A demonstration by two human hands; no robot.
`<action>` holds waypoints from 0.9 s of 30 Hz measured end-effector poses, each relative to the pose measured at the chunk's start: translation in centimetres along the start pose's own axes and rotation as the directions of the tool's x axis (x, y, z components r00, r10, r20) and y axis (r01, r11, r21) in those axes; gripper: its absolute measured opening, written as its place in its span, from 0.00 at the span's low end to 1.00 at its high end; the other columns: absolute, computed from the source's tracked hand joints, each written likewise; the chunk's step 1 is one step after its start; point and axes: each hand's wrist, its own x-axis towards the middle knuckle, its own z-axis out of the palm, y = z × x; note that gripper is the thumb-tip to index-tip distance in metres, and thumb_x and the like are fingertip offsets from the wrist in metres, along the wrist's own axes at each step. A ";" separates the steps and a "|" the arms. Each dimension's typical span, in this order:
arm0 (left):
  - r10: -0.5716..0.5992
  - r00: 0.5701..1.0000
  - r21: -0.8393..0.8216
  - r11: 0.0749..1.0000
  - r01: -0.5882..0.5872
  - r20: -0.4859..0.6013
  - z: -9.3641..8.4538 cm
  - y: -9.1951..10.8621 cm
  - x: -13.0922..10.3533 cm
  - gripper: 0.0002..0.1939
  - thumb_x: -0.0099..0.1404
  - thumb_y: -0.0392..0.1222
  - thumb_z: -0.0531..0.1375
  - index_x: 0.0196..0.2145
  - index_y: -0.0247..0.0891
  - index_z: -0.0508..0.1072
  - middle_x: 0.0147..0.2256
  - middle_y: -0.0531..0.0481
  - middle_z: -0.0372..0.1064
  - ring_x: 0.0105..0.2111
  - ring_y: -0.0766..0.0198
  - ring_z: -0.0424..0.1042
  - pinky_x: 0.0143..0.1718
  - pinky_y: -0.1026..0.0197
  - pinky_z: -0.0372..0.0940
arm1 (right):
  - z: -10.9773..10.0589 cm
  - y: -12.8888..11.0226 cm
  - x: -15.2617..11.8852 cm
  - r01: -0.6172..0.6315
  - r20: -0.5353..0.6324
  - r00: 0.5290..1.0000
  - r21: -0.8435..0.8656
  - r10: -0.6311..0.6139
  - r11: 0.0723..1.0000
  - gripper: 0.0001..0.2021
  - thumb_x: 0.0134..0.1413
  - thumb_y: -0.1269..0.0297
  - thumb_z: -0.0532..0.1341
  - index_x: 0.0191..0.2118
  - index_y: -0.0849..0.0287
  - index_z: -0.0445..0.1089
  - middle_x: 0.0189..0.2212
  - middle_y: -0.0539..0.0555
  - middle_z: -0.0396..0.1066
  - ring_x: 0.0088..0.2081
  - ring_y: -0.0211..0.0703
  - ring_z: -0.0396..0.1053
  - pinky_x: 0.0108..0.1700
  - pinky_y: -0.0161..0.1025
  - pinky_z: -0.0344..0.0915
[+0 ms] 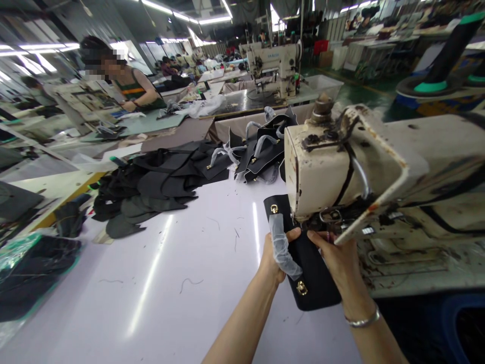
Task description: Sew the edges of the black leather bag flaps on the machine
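A black bag panel point(312, 280) lies under the head of a cream sewing machine point(306, 172), at the needle area. It carries a handle wrapped in clear plastic point(279, 237), fixed by gold-coloured fittings point(302, 288) at both ends. My left hand point(273, 258) grips the panel's left side by the handle, its thumb lying on the black surface near the needle. On the other edge, my right hand point(337, 253) pinches the panel, fingertips close to the machine's foot. The needle itself is mostly hidden behind the machine head.
Black cut pieces point(162, 177) are heaped at the table's back left. Several black panels with wrapped handles point(265, 146) lie behind the machine. A plastic-wrapped bundle point(34, 273) is at the left edge. Loose threads point(191, 280) dot the white tabletop point(212, 323). Another person point(131, 83) sits farther back.
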 end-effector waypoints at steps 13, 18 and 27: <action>-0.093 0.996 0.108 0.990 0.091 0.011 -0.6 1.4 1.8 0.19 0.45 0.36 0.75 0.37 0.31 0.82 0.35 0.39 0.82 0.33 0.49 0.82 0.39 0.51 0.78 | 1.6 0.9 -0.3 -0.011 -0.131 0.991 0.057 0.018 0.998 0.17 0.42 0.52 0.70 0.17 0.57 0.69 0.14 0.47 0.63 0.20 0.38 0.59 0.23 0.38 0.54; -0.087 0.995 0.183 0.980 0.079 0.039 -0.7 2.1 2.2 0.19 0.44 0.34 0.75 0.37 0.33 0.81 0.33 0.43 0.81 0.31 0.53 0.81 0.37 0.54 0.77 | 2.3 1.7 -0.6 -0.022 -0.124 0.991 0.164 0.043 0.986 0.19 0.46 0.52 0.70 0.18 0.56 0.66 0.14 0.46 0.61 0.19 0.37 0.56 0.22 0.37 0.52; -0.072 0.980 0.240 0.970 0.026 0.185 -0.4 3.3 3.3 0.17 0.44 0.34 0.74 0.35 0.33 0.81 0.31 0.44 0.80 0.32 0.51 0.80 0.38 0.53 0.76 | 3.0 2.3 -0.3 -0.037 -0.083 0.995 0.260 0.060 0.965 0.21 0.47 0.55 0.70 0.15 0.54 0.61 0.15 0.47 0.60 0.20 0.38 0.57 0.22 0.37 0.50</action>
